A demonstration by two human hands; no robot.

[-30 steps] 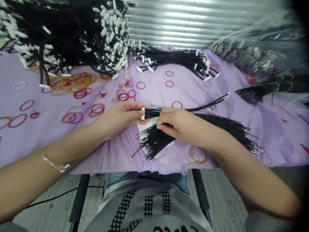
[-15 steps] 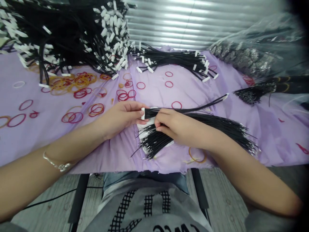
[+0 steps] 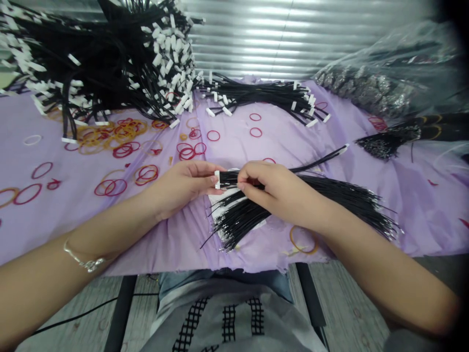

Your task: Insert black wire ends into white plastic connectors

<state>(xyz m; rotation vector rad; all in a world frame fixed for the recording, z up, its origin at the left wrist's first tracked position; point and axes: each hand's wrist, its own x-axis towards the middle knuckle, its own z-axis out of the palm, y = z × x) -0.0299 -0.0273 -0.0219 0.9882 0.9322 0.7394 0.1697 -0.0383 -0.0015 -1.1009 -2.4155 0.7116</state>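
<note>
Right grip [image 3: 273, 188] slid up close to the left grip [image 3: 185, 188], hardly any gap now!
Left fingers and thumb closed on the white connector [image 3: 217, 180] of a thin black wire bundle [image 3: 229, 178], right pinched round the wires just beside it; bundle held over a loose black wire fan [image 3: 238, 220] on lilac cloth [image 3: 110, 244], red rubber bands [image 3: 186, 151] scattered nearby.

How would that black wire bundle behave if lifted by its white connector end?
Probably floppy: the thin black wires splay and curve across the cloth. Likely light, since the left hand pinches the white connector with fingertips alone. Strands may snag, as the big pile looks tangled.
</note>
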